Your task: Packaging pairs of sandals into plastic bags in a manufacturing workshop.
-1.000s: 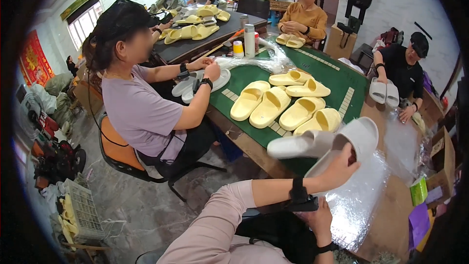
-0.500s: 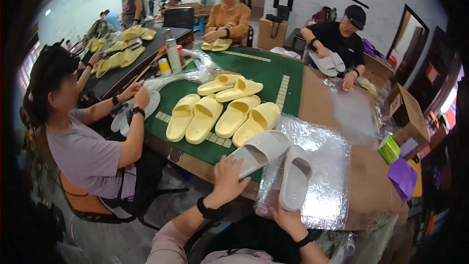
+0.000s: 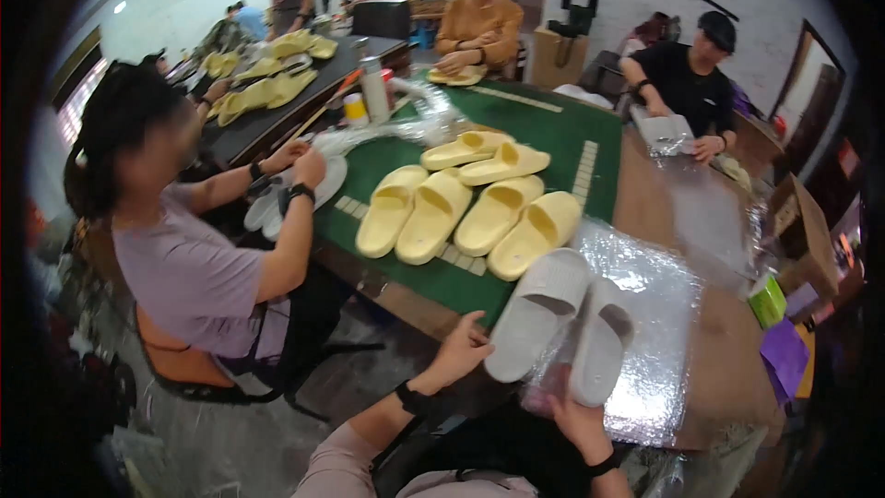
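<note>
Two white slide sandals lie side by side at the near table edge, partly on a clear plastic bag point(image 3: 659, 332). My left hand point(image 3: 461, 349) touches the heel of the left white sandal point(image 3: 536, 312), fingers spread. My right hand point(image 3: 576, 417) grips the heel end of the right white sandal point(image 3: 601, 341) from below, together with the bag's near edge. Several yellow slide sandals point(image 3: 466, 207) lie in a row on the green mat point(image 3: 544, 134) just beyond.
A seated person in a lilac shirt point(image 3: 184, 267) works at the left with white sandals. Two more people point(image 3: 479, 23) sit across the table. A cardboard box point(image 3: 797, 231), a green packet point(image 3: 767, 300) and purple sheets point(image 3: 785, 355) lie at the right.
The white sandals came down from mid-air onto the plastic bag at the table edge. My left hand has slid to the left sandal's heel; the view has turned right.
</note>
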Tool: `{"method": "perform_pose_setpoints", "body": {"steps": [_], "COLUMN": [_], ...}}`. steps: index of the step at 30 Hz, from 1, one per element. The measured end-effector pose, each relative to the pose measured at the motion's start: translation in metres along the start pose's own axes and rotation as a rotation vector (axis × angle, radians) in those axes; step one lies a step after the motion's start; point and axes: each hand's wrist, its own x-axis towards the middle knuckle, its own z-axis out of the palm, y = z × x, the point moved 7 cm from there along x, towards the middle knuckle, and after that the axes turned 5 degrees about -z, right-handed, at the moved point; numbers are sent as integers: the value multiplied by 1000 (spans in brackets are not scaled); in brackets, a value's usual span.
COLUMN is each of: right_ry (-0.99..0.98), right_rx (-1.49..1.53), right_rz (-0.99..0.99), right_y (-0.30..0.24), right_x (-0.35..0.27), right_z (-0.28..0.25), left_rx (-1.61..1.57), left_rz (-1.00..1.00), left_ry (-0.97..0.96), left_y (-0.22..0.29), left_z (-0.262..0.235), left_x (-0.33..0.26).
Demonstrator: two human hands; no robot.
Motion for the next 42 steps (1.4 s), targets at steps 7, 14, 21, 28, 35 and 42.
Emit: {"method": "perform_pose_setpoints", "body": {"steps": [7,14,21,28,35,42], "right_ry": [-155,-216,-1,225,45,-42], "right_rx": [30,419,721,131,514,591], "right_rz": [127,133,461,283,476,467], "right_y": [7,-39,-6,31,45,25], "right_x": [-3,-11,-38,-27,-28,-12], "right_z": [-11,-46,-79,-82,-41,-48], "left_rx": [289,385,212,250,210,222], "left_rz": [301,278,219,275,229,270], "left_ry": [169,267,204,277,208,249], "left_y": [33,32,31,23,28,33], "left_z": [22,22,25,26,24,21], "left_x": [-12,-22,-20,-23,-22,-25]}}
